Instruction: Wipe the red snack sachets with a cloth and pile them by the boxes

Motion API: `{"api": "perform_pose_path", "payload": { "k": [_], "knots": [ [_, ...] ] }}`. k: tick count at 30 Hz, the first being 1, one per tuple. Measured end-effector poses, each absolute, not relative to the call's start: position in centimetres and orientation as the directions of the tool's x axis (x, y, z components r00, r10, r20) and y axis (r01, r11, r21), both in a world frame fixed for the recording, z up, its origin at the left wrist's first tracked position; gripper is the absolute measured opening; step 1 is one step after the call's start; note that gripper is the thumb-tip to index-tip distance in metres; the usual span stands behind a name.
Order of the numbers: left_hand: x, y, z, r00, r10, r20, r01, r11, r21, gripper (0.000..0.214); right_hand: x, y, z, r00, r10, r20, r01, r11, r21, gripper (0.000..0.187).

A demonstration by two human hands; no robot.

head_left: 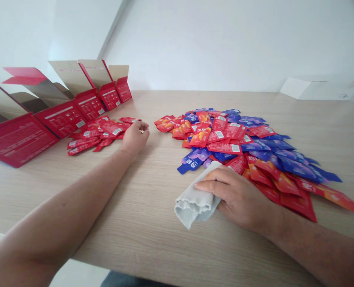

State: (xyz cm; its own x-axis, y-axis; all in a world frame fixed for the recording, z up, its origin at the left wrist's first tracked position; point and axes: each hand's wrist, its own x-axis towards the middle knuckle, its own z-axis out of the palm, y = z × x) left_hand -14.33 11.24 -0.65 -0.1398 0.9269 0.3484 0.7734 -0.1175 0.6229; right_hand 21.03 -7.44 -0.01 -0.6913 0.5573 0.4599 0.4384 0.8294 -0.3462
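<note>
My right hand (236, 195) is closed around a white knitted piece with a ribbed, wavy-edged cuff (194, 197); its other end is hidden under my fingers. This hand is at the near side of a large heap of red sachets (224, 133) and blue-purple sachets (194, 158). My left hand (136, 136) rests beside the right end of a smaller pile of red sachets (95, 132). Its fingers are loosely bent with a gap at the thumb, and nothing shows between them. One red sachet (130, 119) lies just behind that hand.
Several red cartons (60, 119) stand in a slanting row at the left, their flaps raised. A white box-like object (317, 89) lies at the back right by the white wall (206, 44). Everything is on a pale wood-grain table (141, 223), whose front edge runs below my arms.
</note>
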Motion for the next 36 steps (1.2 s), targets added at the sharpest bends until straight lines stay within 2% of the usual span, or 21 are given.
{"api": "perform_pose_path", "payload": {
  "k": [2, 4, 8, 13, 16, 23, 29, 32, 36],
  "knots": [
    [-13.1, 11.1, -1.3, 0.048, 0.921, 0.386, 0.873, -0.226, 0.431, 0.045, 21.1, -7.4, -0.1, -0.696, 0.554, 0.457, 0.431, 0.831, -0.351, 0.039],
    [-12.2, 11.1, -1.7, 0.176, 0.915, 0.364, 0.914, -0.289, 0.286, 0.055, 21.2, -7.3, -0.2, -0.7, 0.551, 0.455, 0.426, 0.833, -0.354, 0.038],
    [-11.7, 11.7, -1.9, 0.253, 0.931, 0.263, 0.936, -0.305, 0.178, 0.067, 21.3, -7.1, -0.5, -0.708, 0.556, 0.436, 0.423, 0.828, -0.369, 0.039],
    [-12.1, 12.4, -1.5, 0.191, 0.973, 0.131, 0.931, -0.222, 0.289, 0.085, 20.8, -7.2, -0.5, -0.715, 0.553, 0.428, 0.42, 0.829, -0.369, 0.038],
    [-12.7, 12.4, -1.4, 0.196, 0.973, 0.123, 0.909, -0.227, 0.348, 0.088, 20.3, -7.4, -0.4, -0.722, 0.541, 0.432, 0.41, 0.837, -0.363, 0.039],
    [-13.4, 11.9, -1.3, 0.151, 0.98, 0.133, 0.86, -0.196, 0.471, 0.073, 19.6, -7.5, -0.5, -0.728, 0.537, 0.427, 0.41, 0.839, -0.357, 0.039],
    [-13.2, 12.6, -2.0, 0.107, 0.982, 0.153, 0.83, -0.173, 0.53, 0.07, 20.0, -7.2, -0.6, -0.721, 0.536, 0.438, 0.407, 0.84, -0.358, 0.036],
    [-12.8, 12.8, -2.6, 0.161, 0.966, 0.202, 0.837, -0.242, 0.491, 0.078, 20.2, -7.0, -0.7, -0.722, 0.528, 0.446, 0.402, 0.846, -0.351, 0.037],
    [-11.9, 12.4, -3.1, 0.28, 0.902, 0.328, 0.874, -0.381, 0.301, 0.074, 20.6, -6.9, -0.6, -0.72, 0.526, 0.453, 0.405, 0.849, -0.341, 0.038]
  ]
}}
